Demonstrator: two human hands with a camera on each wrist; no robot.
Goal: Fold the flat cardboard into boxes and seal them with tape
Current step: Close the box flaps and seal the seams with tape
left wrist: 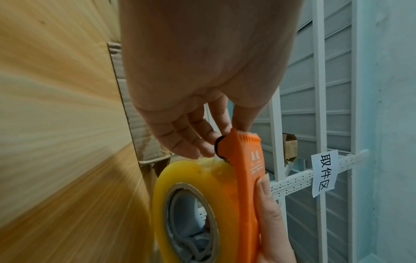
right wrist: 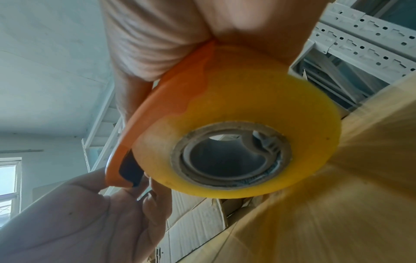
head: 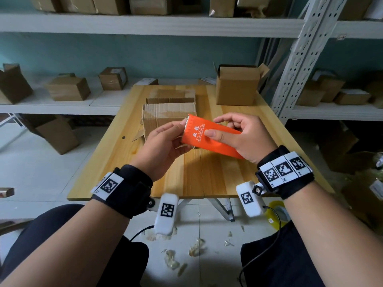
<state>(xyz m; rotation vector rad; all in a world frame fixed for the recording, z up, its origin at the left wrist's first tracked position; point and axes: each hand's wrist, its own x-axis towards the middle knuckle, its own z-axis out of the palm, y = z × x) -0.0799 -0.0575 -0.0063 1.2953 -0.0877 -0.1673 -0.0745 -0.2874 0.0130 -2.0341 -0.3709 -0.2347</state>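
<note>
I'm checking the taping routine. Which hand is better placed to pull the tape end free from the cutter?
Left. The left hand has its fingertips at the toothed end of the orange tape cutter, while the right hand grips its body, steadying the tape roll.

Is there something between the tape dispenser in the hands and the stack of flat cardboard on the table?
Nothing visible. The orange tape dispenser, held by the left hand and the right hand, hangs above the wooden table, just in front of the flat cardboard stack. Only open air lies between them.
</note>
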